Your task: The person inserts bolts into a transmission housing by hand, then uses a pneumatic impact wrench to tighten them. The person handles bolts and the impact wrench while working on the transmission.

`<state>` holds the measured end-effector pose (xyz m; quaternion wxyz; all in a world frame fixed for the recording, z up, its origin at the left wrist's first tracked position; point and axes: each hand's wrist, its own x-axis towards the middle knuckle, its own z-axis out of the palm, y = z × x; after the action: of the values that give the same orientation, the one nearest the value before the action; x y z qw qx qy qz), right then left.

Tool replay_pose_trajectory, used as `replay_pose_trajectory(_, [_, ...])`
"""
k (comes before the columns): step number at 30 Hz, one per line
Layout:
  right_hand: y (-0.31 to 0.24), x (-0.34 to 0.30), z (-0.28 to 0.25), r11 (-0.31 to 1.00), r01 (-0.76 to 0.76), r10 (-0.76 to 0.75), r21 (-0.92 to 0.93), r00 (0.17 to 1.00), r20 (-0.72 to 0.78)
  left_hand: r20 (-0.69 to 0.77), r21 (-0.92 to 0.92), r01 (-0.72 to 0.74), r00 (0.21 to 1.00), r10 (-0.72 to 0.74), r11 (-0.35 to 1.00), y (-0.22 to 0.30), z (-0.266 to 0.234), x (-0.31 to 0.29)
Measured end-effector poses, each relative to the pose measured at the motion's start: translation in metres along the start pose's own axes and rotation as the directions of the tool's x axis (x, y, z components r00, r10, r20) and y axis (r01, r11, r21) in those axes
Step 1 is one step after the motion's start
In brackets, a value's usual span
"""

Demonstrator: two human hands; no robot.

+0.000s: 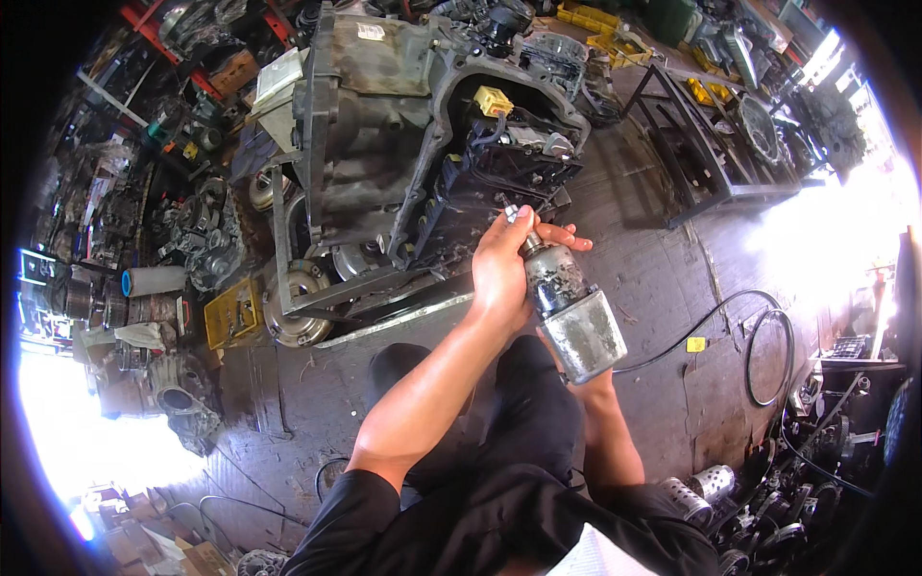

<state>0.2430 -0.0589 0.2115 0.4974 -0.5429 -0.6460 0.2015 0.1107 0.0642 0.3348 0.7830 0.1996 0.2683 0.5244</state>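
Note:
An air impact wrench [567,307] with a worn silver and black body is held in front of me, its nose pointing at an open gearbox [375,125]. My left hand [501,264] is closed around the wrench's nose, the thumb beside a small shiny socket [514,213]. Below the tool's rear end is my right hand [588,386], closed at the handle; the body hides most of its fingers. Inside the gearbox's open side sits a dark valve body [523,165] with a yellow connector [493,101]. The socket tip is close to its lower edge; contact cannot be made out.
A metal frame stand [375,296] holds the gearbox. To the right are another black metal frame [687,178] and a black hose [749,346] looped on the floor. A yellow tray [233,312] lies left. Perforated drums [711,482] and metal parts crowd the lower right.

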Motion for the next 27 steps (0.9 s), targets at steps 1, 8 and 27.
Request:
replay_pose_trajectory(1, [0.002,-0.001,-0.001,0.997,0.040,-0.039,-0.069,0.999,0.012,-0.006,-0.008,0.003,1.000,-0.003,1.000,0.000,0.000,0.000])
replay_pose_trajectory(8, [0.021,-0.020,0.004,0.995,-0.050,0.055,-0.091,0.997,0.053,0.031,-0.040,-0.015,0.999,0.016,0.999,-0.005,-0.006,0.002])
replay_pose_trajectory(27, [-0.049,0.032,-0.013,0.989,0.099,-0.090,0.112,0.993,-0.080,0.019,-0.021,0.019,1.000,-0.018,1.000,0.009,0.000,0.002])
